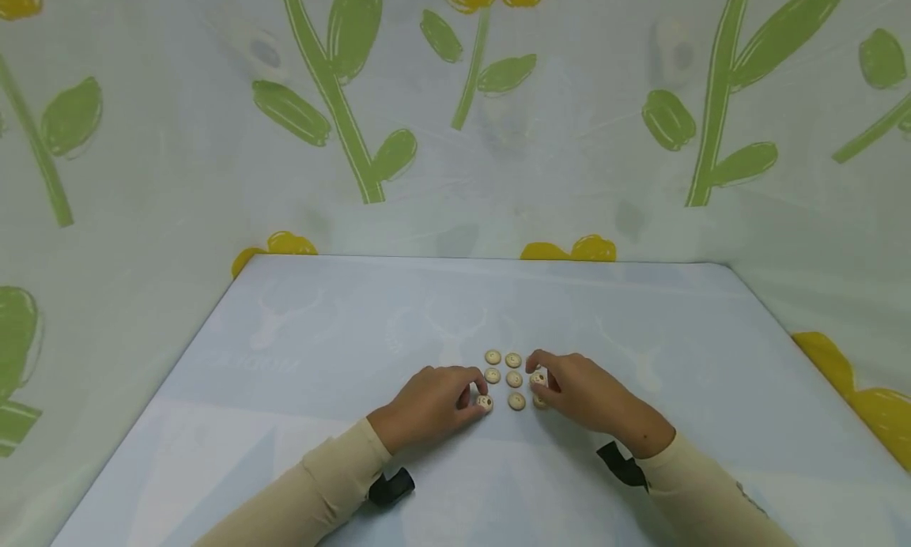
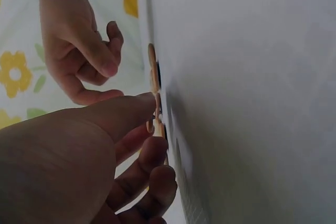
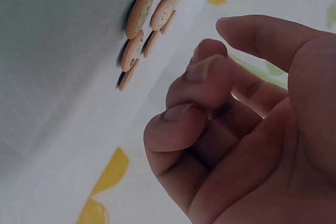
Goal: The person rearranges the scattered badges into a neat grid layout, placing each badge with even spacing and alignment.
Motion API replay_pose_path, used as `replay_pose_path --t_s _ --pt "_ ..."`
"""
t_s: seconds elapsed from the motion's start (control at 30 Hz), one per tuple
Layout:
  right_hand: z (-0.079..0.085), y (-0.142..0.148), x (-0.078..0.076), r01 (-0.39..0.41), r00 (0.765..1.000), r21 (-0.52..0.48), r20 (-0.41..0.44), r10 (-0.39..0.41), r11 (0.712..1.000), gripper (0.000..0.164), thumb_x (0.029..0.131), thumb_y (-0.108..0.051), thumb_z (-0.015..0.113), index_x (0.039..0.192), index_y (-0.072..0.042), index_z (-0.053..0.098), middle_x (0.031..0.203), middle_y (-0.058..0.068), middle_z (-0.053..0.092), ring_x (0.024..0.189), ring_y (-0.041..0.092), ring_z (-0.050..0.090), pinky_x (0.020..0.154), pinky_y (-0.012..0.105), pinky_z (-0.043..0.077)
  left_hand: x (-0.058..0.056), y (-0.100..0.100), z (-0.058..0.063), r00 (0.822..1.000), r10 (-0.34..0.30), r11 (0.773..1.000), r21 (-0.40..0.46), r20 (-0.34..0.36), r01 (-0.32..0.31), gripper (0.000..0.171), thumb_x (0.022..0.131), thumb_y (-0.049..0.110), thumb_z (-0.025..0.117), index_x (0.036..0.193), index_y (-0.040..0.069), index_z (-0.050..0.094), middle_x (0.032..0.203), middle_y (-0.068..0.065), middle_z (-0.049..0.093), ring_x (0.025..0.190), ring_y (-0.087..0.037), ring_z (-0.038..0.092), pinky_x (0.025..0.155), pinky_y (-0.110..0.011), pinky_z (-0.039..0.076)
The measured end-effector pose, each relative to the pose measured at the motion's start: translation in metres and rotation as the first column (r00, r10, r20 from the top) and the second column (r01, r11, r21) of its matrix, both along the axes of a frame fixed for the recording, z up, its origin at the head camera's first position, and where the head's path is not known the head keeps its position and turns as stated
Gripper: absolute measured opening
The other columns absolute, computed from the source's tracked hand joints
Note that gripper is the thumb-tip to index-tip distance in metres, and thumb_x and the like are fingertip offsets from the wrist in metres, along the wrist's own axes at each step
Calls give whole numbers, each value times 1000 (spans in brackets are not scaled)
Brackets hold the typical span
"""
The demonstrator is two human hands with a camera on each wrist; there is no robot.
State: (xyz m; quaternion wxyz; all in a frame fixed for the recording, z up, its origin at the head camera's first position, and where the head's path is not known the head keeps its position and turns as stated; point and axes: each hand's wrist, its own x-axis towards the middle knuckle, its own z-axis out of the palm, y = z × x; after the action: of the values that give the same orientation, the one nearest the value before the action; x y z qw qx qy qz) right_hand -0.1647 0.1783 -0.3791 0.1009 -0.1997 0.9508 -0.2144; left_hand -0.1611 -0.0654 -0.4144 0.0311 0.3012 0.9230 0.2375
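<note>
Small round wooden discs with printed marks lie in rough rows on the pale table. My left hand (image 1: 430,401) pinches the near-left wooden disc (image 1: 485,403) between thumb and index finger; in the left wrist view this disc is seen edge-on and close to the surface. Above the right-hand discs hovers my right hand (image 1: 580,385), thumb and index finger apart and the other fingers loosely bent. It partly covers a marked disc (image 1: 538,379) and a nearer one (image 1: 539,402). The right wrist view shows nothing in that hand, and line-drawn faces on some discs (image 3: 140,14).
The white table (image 1: 342,310) has faint grey-blue patterns and a straight far edge. Behind and beside it hangs a pale curtain (image 1: 569,160) with green leaves and yellow flowers. A black wrist device (image 1: 391,488) is under the left sleeve, another black device (image 1: 621,464) under the right.
</note>
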Motion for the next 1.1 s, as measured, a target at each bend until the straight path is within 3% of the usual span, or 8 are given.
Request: replay_pose_path --t_s 0.23,0.9,1.1 --pt "-4 -5 2 17 1000 15 20 -17 1000 21 94 -18 69 115 -16 64 62 -5 52 55 9 46 50 23 39 -5 4 0 1000 4 1000 -21 -3 -4 18 91 33 74 102 22 67 64 15 50 57 1 45 71 -27 39" --pt "-6 -7 -4 -35 999 19 -3 35 999 22 93 -20 70 115 -16 64 66 -6 54 56 8 47 51 24 40 -13 6 -6 1000 3 997 -73 -18 -4 17 92 34 72 104 23 66 63 16 48 58 2 44 69 -28 36" --pt "-8 0 -2 -37 999 -9 -12 37 999 22 94 -21 69 115 -14 64 70 -7 56 58 7 48 53 23 42 -8 6 -7 996 -7 999 -40 -92 4 20 93 35 71 108 22 67 68 15 50 59 2 42 67 -26 36"
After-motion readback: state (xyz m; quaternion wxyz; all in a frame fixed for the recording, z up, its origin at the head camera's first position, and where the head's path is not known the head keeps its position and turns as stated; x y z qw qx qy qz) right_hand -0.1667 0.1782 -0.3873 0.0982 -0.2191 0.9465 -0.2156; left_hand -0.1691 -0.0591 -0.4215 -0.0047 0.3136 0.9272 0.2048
